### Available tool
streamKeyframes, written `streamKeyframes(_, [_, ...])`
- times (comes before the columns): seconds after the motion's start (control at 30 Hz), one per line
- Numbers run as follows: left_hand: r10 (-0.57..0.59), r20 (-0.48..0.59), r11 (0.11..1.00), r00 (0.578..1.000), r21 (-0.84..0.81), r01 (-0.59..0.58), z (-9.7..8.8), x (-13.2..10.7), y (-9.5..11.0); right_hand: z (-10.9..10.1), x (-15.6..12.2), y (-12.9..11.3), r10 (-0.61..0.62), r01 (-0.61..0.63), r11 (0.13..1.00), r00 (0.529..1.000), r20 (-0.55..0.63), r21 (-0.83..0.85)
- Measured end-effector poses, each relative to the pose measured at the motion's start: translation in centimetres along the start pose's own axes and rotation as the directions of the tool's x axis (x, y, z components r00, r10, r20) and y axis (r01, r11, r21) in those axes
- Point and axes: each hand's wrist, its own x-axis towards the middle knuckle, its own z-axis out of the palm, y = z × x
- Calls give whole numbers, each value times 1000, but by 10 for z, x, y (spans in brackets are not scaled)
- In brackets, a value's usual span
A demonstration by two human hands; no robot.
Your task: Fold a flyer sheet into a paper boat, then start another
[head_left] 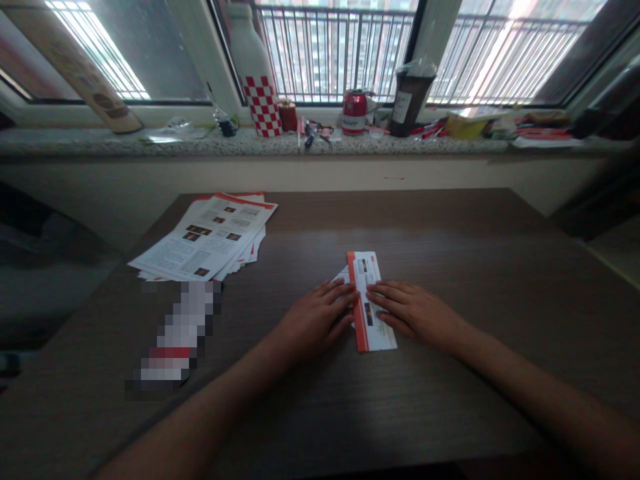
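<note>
A printed leaflet [375, 337] with an orange-red strip along its left edge lies folded into a narrow upright shape on the table. Part of a paper corner [343, 274] shows from under its left side. My left hand [319, 315] rests against the orange strip, fingers stretched out flat. From the other side, my right hand [423, 312] lies on the leaflet's white face with its fingers extended and slightly apart. Neither hand grips anything. The fingers cover the middle of the leaflet.
A fanned stack of printed sheets [215, 233] lies on the table [450, 227] at the back left. Below it is a blurred-out long item [175, 330]. On the windowsill [200, 145] stand a checkered bottle [261, 100], a red can [354, 112], a dark cup [407, 100] and small clutter.
</note>
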Motion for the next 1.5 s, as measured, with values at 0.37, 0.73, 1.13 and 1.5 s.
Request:
streamKeyframes(0.37, [-51, -65, 986, 997, 156, 61, 3, -2, 4, -4, 8, -13, -36, 35, 998, 999, -24, -43])
streamKeyframes(0.73, [-43, 9, 997, 999, 69, 42, -5, -4, 2, -3, 11, -15, -48, 49, 998, 999, -25, 32])
streamKeyframes(1.13, [15, 1, 999, 1000, 49, -15, -5, -5, -9, -1, 1, 16, -4, 4, 994, 1000, 6, 113])
streamKeyframes(1.5, [48, -109, 998, 993, 56, -42, -7, -3, -7, -6, 5, 13, -14, 14, 996, 1000, -1, 91])
